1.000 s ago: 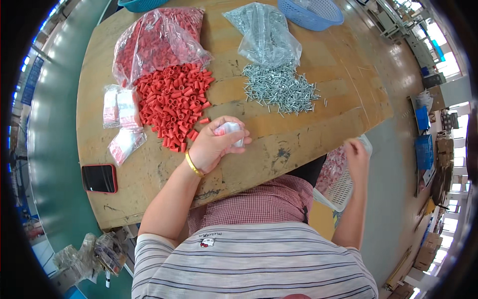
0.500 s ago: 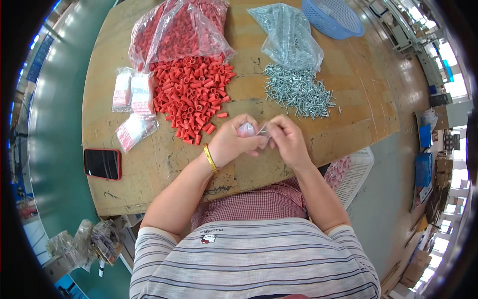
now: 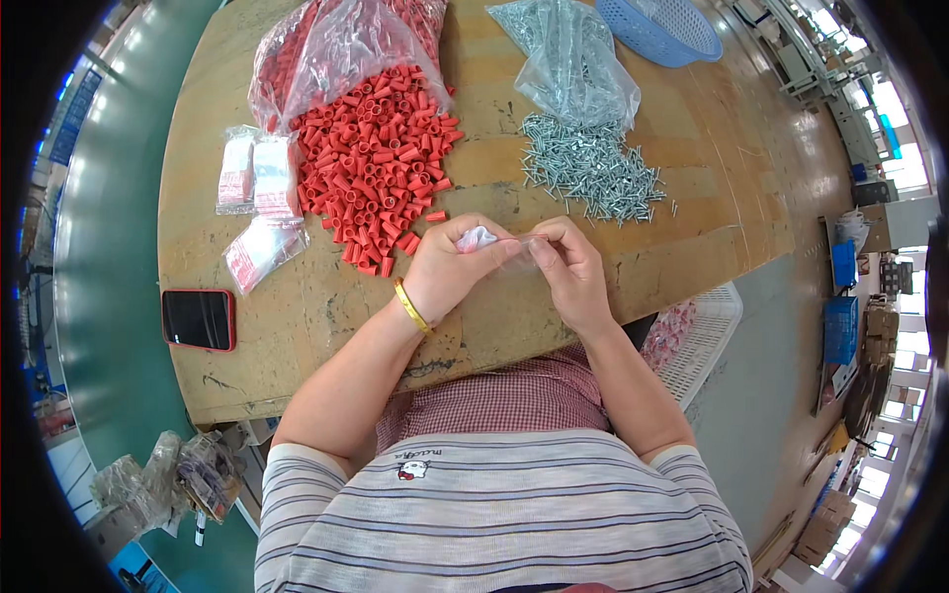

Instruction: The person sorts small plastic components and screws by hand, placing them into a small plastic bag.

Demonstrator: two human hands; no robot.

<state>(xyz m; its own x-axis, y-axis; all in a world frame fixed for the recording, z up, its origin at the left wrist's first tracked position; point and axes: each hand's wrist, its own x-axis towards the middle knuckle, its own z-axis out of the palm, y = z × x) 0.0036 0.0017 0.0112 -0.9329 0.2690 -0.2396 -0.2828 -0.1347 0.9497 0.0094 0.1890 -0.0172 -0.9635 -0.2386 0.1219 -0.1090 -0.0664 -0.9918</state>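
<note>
Close to my body, both hands meet over the table. My left hand point(image 3: 457, 259) is closed around a small bunched clear plastic bag point(image 3: 477, 238) with whitish and red showing. A thin see-through part stretches across to my right hand point(image 3: 573, 269), whose thumb and forefinger pinch its edge. Whether anything lies inside the plastic is hidden by my fingers. Just beyond my left hand spreads a heap of red plastic caps point(image 3: 376, 163), hollow and cone-like. Past my right hand lies a pile of silvery screws point(image 3: 593, 170).
Large clear bags of red caps point(image 3: 356, 49) and of screws point(image 3: 578, 69) lie at the back. Small packs of plastic bags point(image 3: 265, 252) and a phone point(image 3: 199, 319) are at left. A blue basket point(image 3: 662, 35) stands far right; a white crate point(image 3: 714, 331) sits below the table's right edge.
My hands have drawn slightly apart, with the thin plastic now stretched between the fingertips. The right hand has turned, its thumb pressing on the bag's edge. The view has shifted a little.
</note>
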